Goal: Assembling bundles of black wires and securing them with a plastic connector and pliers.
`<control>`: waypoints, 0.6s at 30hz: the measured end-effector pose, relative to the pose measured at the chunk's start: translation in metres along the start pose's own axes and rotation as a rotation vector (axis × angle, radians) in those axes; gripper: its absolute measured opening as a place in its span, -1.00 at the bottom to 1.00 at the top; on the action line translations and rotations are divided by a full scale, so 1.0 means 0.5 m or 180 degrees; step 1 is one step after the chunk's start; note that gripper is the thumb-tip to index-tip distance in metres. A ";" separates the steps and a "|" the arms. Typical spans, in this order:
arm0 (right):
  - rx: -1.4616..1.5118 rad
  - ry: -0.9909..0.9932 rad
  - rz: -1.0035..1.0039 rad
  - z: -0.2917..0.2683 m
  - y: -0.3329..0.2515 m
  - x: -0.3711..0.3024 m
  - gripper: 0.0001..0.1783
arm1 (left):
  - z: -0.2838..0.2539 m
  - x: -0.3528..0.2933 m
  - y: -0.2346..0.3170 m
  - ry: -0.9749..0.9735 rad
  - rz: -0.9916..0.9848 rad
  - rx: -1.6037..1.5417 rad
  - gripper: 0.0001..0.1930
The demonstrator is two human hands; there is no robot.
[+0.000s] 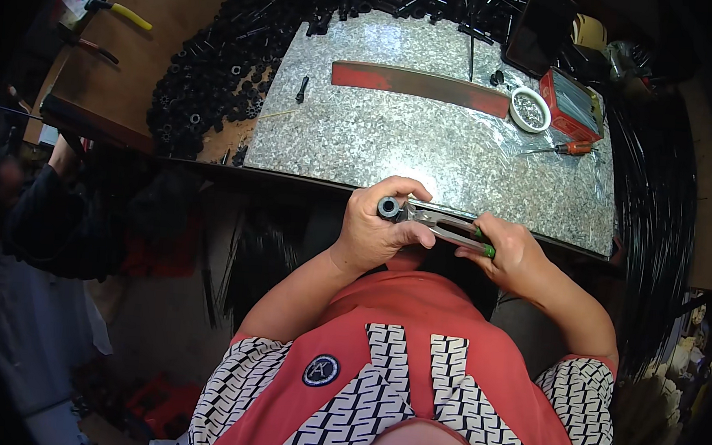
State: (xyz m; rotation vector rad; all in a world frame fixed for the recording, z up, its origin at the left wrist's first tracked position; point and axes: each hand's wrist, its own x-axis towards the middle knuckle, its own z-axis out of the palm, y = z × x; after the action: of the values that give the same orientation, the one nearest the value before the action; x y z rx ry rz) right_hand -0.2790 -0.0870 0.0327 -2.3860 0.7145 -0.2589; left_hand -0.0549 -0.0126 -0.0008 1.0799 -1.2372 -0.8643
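Speckled counter (426,145) lay ahead; at its six o'clock edge my left hand (372,227) pinched a black bushing (389,207), while my right hand (510,256) clenched pliers (445,225) to steady it.

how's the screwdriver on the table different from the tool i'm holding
The screwdriver lies loose on the speckled metal sheet, untouched; the pliers-like tool is held in both hands, left hand at its head, right hand on its handles. The screwdriver's handle is orange; the tool's handle tips are green. The screwdriver is a single thin shaft; the tool has two arms. Both have metal working parts.
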 end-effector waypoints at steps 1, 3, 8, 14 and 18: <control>-0.0002 -0.0004 -0.0006 -0.003 -0.002 0.001 -0.62 | 0.000 0.000 0.001 0.0007 0.0002 0.0002 -0.49; -0.0356 0.0135 0.0046 -0.013 -0.007 0.002 -0.66 | 0.003 0.000 0.005 0.0000 -0.0050 -0.0038 -0.47; -0.0654 0.0275 0.0069 -0.040 -0.004 0.000 -0.69 | -0.003 -0.001 -0.022 0.0078 0.0117 0.0008 -0.44; -0.1069 0.1274 0.0170 -0.108 0.048 0.029 -0.73 | -0.014 -0.008 0.003 0.0014 -0.0064 -0.0039 -0.25; -0.1533 0.1269 0.0662 -0.176 0.102 0.089 -0.80 | -0.015 -0.022 0.035 -0.0233 0.0179 0.0197 -0.11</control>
State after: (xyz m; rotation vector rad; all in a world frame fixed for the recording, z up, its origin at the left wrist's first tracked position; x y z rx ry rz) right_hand -0.2944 -0.1902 0.0707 -2.7075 1.3279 -0.5331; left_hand -0.0499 0.0038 0.0128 1.0655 -1.3570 -0.8335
